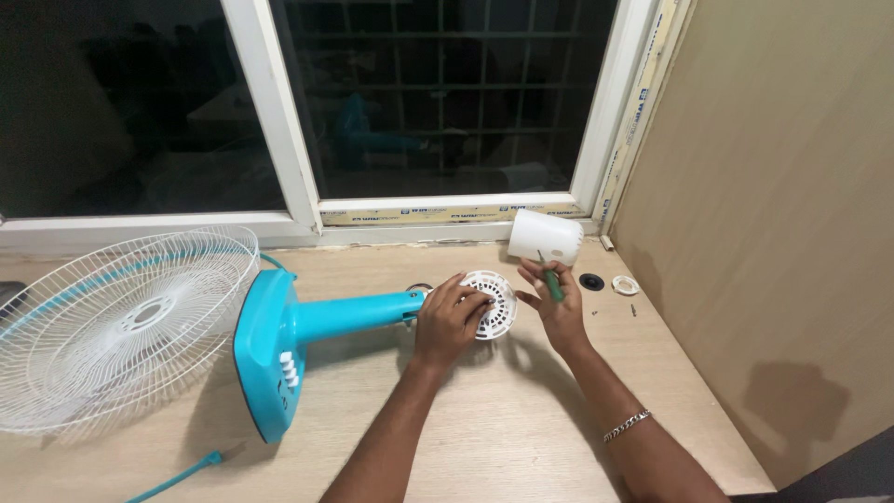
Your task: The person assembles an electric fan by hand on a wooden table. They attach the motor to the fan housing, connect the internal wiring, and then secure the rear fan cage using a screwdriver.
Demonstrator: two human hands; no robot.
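A turquoise fan stand (307,321) lies on its side on the wooden table (484,438), its base facing me. My left hand (449,319) grips the white vented motor part (494,300) at the top end of the stand's pole. My right hand (556,303) holds a green-handled screwdriver (551,279) just to the right of that white part. A white cylindrical motor cover (546,237) lies just beyond my right hand.
A white wire fan guard (121,326) lies at the left. A black round cap (591,281), a white ring (625,285) and small screws (633,308) sit near the right wall. A dark window runs along the back. A turquoise cord (177,477) trails at the front left.
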